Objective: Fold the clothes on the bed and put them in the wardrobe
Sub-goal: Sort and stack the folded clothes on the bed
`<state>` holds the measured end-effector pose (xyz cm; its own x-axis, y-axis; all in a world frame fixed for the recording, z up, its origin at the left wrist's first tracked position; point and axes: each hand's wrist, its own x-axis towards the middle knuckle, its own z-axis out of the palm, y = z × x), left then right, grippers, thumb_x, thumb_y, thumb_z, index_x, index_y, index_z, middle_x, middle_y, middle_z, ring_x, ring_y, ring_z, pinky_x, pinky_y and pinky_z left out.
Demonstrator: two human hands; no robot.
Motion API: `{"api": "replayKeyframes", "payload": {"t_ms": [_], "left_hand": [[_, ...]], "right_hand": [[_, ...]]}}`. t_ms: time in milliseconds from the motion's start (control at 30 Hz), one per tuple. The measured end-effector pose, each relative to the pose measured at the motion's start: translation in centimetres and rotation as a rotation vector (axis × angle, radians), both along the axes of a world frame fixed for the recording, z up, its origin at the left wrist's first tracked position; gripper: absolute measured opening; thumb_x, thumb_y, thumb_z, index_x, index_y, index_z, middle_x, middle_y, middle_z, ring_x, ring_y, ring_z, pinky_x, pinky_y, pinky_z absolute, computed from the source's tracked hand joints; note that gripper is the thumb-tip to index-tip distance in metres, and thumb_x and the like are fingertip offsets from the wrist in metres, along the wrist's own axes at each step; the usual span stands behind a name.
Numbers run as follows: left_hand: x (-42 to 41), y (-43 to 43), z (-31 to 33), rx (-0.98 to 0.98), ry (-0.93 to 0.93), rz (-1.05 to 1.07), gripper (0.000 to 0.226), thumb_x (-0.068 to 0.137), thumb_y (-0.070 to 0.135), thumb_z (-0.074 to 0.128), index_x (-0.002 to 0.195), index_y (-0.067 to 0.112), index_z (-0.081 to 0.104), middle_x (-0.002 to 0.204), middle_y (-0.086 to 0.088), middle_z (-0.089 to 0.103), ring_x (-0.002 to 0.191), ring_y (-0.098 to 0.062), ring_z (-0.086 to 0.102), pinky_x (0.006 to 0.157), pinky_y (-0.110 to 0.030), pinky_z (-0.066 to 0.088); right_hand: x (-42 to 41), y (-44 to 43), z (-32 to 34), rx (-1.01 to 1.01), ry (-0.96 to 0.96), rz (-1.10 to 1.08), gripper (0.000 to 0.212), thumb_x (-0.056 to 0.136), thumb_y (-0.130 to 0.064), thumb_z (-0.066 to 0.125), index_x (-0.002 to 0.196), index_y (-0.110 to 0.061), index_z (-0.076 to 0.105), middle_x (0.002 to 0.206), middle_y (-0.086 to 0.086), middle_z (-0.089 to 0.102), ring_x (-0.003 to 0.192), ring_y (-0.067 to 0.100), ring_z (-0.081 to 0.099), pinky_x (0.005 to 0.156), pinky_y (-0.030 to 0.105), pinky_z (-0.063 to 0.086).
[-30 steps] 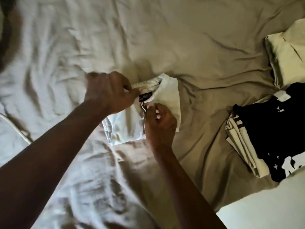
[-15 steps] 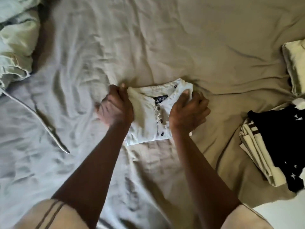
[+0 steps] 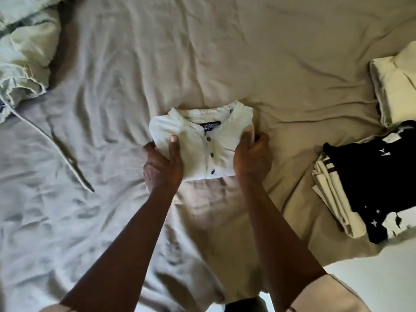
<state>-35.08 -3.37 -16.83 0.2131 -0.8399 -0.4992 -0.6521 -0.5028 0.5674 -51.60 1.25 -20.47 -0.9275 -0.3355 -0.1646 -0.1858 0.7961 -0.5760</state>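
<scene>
Left hand (image 3: 162,167) and right hand (image 3: 252,159) grip the white shirt (image 3: 198,145), navy label (image 3: 211,126) illegible.

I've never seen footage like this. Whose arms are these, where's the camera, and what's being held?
No machine here: these are a person's two bare arms, filmed by one wide-angle camera worn on the head, looking down, so the arms reach in from the bottom. The surface is a bed with a wrinkled beige sheet. The left hand and right hand grip opposite sides of a folded white shirt with dark buttons. To the right lies a stack of folded clothes, a black garment on top. Crumpled pale bedding sits at the upper left.
</scene>
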Motion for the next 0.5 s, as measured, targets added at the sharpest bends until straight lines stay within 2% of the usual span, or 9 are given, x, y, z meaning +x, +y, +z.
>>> {"api": "replayKeyframes", "payload": {"t_ms": [100,167,200,233,300,333,400,467,500], "left_hand": [[-0.5,0.1,-0.6,0.013,0.053,0.111,0.068,0.094,0.069,0.055,0.132,0.013,0.056,0.122,-0.018,0.070,0.117,-0.041,0.064,0.095,-0.046,0.050],[-0.8,-0.2,-0.1,-0.011,0.237,0.210,0.053,0.095,0.066,0.058,0.110,0.016,0.066,0.100,-0.007,0.073,0.101,-0.034,0.071,0.085,-0.048,0.060],[-1.1,-0.1,0.7,0.005,0.316,0.255,0.046,0.098,0.062,0.057,0.107,0.018,0.064,0.093,-0.002,0.071,0.092,-0.028,0.072,0.075,-0.045,0.061],[-1.7,0.2,1.4,0.033,0.376,0.278,0.042,0.101,0.059,0.054,0.110,0.019,0.062,0.094,0.001,0.069,0.086,-0.021,0.071,0.067,-0.041,0.061],[-3.3,1.8,3.3,0.085,0.530,0.268,0.050,0.103,0.059,0.049,0.123,0.015,0.063,0.111,0.000,0.073,0.092,-0.020,0.073,0.057,-0.037,0.062],[-5.0,3.0,4.2,0.100,0.642,0.255,0.054,0.104,0.059,0.048,0.131,0.015,0.063,0.119,-0.001,0.074,0.101,-0.022,0.074,0.058,-0.037,0.063],[-7.3,5.2,6.0,0.151,0.841,0.221,0.054,0.104,0.058,0.047,0.139,0.020,0.061,0.129,-0.001,0.072,0.115,-0.022,0.071,0.075,-0.040,0.065],[-11.2,8.6,7.5,0.214,0.980,0.208,0.051,0.104,0.051,0.048,0.140,0.018,0.060,0.135,-0.004,0.070,0.124,-0.023,0.067,0.095,-0.044,0.059],[-13.8,10.4,8.4,0.223,1.022,0.209,0.048,0.104,0.047,0.049,0.138,0.016,0.061,0.135,-0.005,0.069,0.125,-0.024,0.066,0.099,-0.045,0.057]], "right_hand": [[-1.4,0.0,0.4,0.076,-0.220,0.045,0.055,0.101,-0.061,0.046,0.117,-0.014,0.069,0.111,0.013,0.074,0.107,0.037,0.066,0.089,0.040,0.048],[-2.6,-0.3,0.6,0.029,-0.362,0.027,0.057,0.099,-0.062,0.048,0.098,-0.011,0.072,0.099,0.013,0.074,0.098,0.034,0.067,0.087,0.039,0.051],[-3.1,-0.2,0.7,-0.007,-0.414,0.029,0.056,0.100,-0.059,0.049,0.082,-0.010,0.069,0.084,0.010,0.070,0.087,0.029,0.065,0.082,0.037,0.050],[-3.8,0.1,1.3,-0.059,-0.460,0.022,0.054,0.103,-0.053,0.050,0.068,-0.012,0.060,0.071,0.005,0.062,0.078,0.024,0.059,0.076,0.034,0.046],[-5.8,1.3,2.9,-0.154,-0.559,-0.005,0.052,0.105,-0.047,0.049,0.063,-0.017,0.054,0.064,-0.001,0.055,0.074,0.020,0.054,0.073,0.032,0.043],[-7.7,2.7,4.1,-0.196,-0.597,-0.034,0.050,0.105,-0.048,0.048,0.066,-0.018,0.057,0.067,-0.002,0.058,0.076,0.020,0.057,0.076,0.033,0.046],[-10.7,5.0,6.4,-0.219,-0.599,-0.009,0.047,0.105,-0.048,0.047,0.071,-0.020,0.059,0.072,-0.006,0.061,0.082,0.019,0.059,0.082,0.035,0.051],[-15.7,8.6,9.2,-0.275,-0.450,0.069,0.043,0.106,-0.040,0.048,0.070,-0.019,0.058,0.070,-0.010,0.059,0.079,0.011,0.055,0.074,0.031,0.047],[-18.8,10.5,10.8,-0.304,-0.348,0.099,0.043,0.107,-0.037,0.049,0.068,-0.019,0.058,0.067,-0.011,0.058,0.074,0.008,0.053,0.069,0.031,0.045]]}}
